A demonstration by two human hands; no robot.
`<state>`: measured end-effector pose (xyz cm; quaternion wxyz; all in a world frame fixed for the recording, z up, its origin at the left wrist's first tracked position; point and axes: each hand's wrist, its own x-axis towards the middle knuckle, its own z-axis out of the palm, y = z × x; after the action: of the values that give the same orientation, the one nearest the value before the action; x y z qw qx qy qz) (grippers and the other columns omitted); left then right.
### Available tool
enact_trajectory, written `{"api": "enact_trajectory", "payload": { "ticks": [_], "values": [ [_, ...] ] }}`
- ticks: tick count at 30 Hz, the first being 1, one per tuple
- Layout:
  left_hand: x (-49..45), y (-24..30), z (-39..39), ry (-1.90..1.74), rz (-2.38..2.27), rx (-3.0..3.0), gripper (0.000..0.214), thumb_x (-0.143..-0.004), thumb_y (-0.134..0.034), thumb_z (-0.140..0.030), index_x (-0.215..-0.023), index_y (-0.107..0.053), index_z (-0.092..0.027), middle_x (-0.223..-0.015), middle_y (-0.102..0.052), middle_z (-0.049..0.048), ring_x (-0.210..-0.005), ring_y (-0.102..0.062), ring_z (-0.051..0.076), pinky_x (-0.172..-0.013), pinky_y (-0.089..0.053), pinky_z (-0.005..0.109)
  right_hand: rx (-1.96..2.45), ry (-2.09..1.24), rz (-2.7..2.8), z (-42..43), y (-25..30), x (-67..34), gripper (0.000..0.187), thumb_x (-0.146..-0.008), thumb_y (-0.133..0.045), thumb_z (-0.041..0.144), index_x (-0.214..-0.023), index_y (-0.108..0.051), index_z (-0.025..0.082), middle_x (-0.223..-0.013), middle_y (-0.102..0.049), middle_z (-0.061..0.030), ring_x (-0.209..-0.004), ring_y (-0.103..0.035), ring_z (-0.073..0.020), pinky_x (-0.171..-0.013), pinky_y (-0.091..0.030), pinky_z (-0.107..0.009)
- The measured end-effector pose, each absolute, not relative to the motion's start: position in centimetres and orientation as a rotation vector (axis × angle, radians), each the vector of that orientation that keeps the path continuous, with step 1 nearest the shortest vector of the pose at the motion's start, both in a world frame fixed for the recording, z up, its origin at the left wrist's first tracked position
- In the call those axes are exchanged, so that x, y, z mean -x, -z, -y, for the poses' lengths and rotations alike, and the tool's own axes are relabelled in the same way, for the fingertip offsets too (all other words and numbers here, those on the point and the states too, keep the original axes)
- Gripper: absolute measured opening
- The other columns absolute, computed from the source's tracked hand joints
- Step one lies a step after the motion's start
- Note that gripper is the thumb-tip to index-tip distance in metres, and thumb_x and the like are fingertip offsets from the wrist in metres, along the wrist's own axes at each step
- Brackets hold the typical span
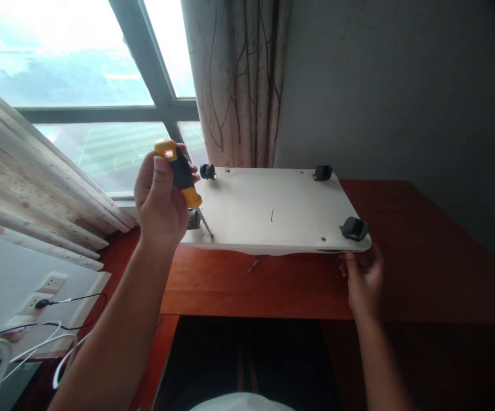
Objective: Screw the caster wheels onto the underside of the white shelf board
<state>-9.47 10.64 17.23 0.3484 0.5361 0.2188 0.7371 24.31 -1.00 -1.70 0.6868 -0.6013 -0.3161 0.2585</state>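
My left hand (160, 197) is wrapped round the yellow and black handle of a screwdriver (182, 176). The shaft slants down to the right, and its tip meets a white board (251, 200) near the front left corner. This board has casters at its corners, wheels up: a front right caster (354, 228), a back right caster (323, 172), a back left caster (207, 171) and one partly hidden behind my left hand. My right hand (365, 277) grips the board's front right edge, thumb on the rim and fingers curled below. A small L-shaped hex key (272, 215) lies on the board.
A small metal pin-like piece (253, 266) lies on the reddish-brown wooden table (298, 291) in front of the board. Windows and a patterned curtain (238, 85) stand behind. At lower left, white cables (28, 348) hang near a wall socket (53, 282).
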Motion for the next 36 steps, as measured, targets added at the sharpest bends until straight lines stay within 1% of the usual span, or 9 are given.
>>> {"api": "enact_trajectory", "payload": {
  "ticks": [3, 6, 11, 15, 20, 25, 29, 32, 36],
  "values": [
    [9.6, -17.2, -10.8, -1.867, -0.553, -1.418, 0.027, -0.102, -0.052, -0.043, -0.107, -0.070, -0.023, -0.089, -0.071, 0.0043, -0.075, -0.068, 0.017, -0.064, -0.050, 0.032, 1.355, -0.575, 0.704, 0.9, 1.8, -24.4, 0.083, -0.075, -0.082, 0.051, -0.145, -0.045, 0.026, -0.089, -0.069, -0.0028, -0.060, -0.058, -0.0129, -0.051, -0.047, -0.025],
    [9.4, -17.4, -10.8, -1.837, -0.566, -1.340, 0.025, -0.104, -0.049, -0.041, -0.106, -0.066, -0.023, -0.083, -0.070, 0.0033, -0.070, -0.067, 0.016, -0.060, -0.048, 0.031, 1.361, -0.574, 0.694, 0.9, 1.9, -24.4, 0.085, -0.075, -0.082, 0.051, -0.146, -0.044, 0.025, -0.088, -0.069, -0.0026, -0.060, -0.058, -0.0128, -0.051, -0.047, -0.024],
    [8.8, -17.4, -10.5, -1.863, -0.508, -1.182, 0.037, -0.093, -0.060, -0.058, -0.094, -0.065, -0.021, -0.076, -0.066, 0.0029, -0.056, -0.057, 0.012, -0.049, -0.045, 0.025, 1.366, -0.583, 0.699, 1.0, 1.9, -24.4, 0.087, -0.075, -0.082, 0.052, -0.148, -0.043, 0.026, -0.089, -0.070, -0.0031, -0.061, -0.060, -0.0137, -0.051, -0.048, -0.025],
    [9.0, -17.1, -10.2, -1.869, -0.483, -1.299, 0.021, -0.087, -0.075, -0.043, -0.095, -0.066, -0.025, -0.083, -0.067, 0.0007, -0.062, -0.059, 0.012, -0.056, -0.048, 0.023, 1.367, -0.587, 0.689, 1.0, 1.9, -24.4, 0.087, -0.075, -0.082, 0.053, -0.148, -0.044, 0.026, -0.090, -0.071, -0.0039, -0.065, -0.063, -0.0153, -0.052, -0.048, -0.025],
    [9.5, -16.9, -10.5, -1.858, -0.512, -1.301, 0.028, -0.094, -0.065, -0.048, -0.099, -0.072, -0.021, -0.098, -0.070, 0.0054, -0.076, -0.065, 0.016, -0.062, -0.053, 0.028, 1.367, -0.584, 0.689, 1.0, 1.9, -24.4, 0.089, -0.074, -0.082, 0.053, -0.149, -0.042, 0.026, -0.087, -0.071, -0.0038, -0.065, -0.063, -0.0157, -0.051, -0.048, -0.024],
    [9.4, -16.9, -10.7, -1.844, -0.512, -1.307, 0.032, -0.102, -0.051, -0.046, -0.108, -0.069, -0.020, -0.088, -0.070, 0.0061, -0.063, -0.063, 0.015, -0.056, -0.049, 0.029, 1.368, -0.580, 0.691, 1.0, 1.7, -24.3, 0.089, -0.074, -0.082, 0.053, -0.149, -0.042, 0.025, -0.087, -0.071, -0.0039, -0.065, -0.064, -0.0161, -0.052, -0.049, -0.024],
    [9.1, -16.7, -10.5, -1.886, -0.483, -1.284, 0.027, -0.096, -0.059, -0.051, -0.099, -0.065, -0.025, -0.087, -0.069, 0.0026, -0.060, -0.059, 0.012, -0.055, -0.048, 0.025, 1.379, -0.585, 0.695, 1.1, 1.6, -24.2, 0.090, -0.075, -0.082, 0.053, -0.149, -0.041, 0.025, -0.087, -0.071, -0.0040, -0.065, -0.063, -0.0156, -0.052, -0.049, -0.025],
    [9.2, -16.5, -10.3, -1.906, -0.467, -1.345, 0.021, -0.090, -0.071, -0.045, -0.098, -0.065, -0.027, -0.088, -0.069, 0.0004, -0.059, -0.058, 0.010, -0.054, -0.047, 0.022, 1.368, -0.583, 0.702, 1.1, 1.5, -24.2, 0.088, -0.075, -0.082, 0.052, -0.149, -0.042, 0.025, -0.085, -0.071, -0.0031, -0.063, -0.062, -0.0146, -0.053, -0.049, -0.025],
    [9.3, -16.6, -9.9, -1.838, -0.498, -1.320, 0.022, -0.093, -0.067, -0.046, -0.099, -0.068, -0.024, -0.095, -0.071, 0.0038, -0.073, -0.065, 0.014, -0.066, -0.055, 0.027, 1.371, -0.593, 0.690, 1.2, 1.5, -24.2, 0.087, -0.076, -0.082, 0.051, -0.149, -0.042, 0.026, -0.086, -0.071, -0.0027, -0.064, -0.062, -0.0146, -0.053, -0.049, -0.025]
  ]
}}
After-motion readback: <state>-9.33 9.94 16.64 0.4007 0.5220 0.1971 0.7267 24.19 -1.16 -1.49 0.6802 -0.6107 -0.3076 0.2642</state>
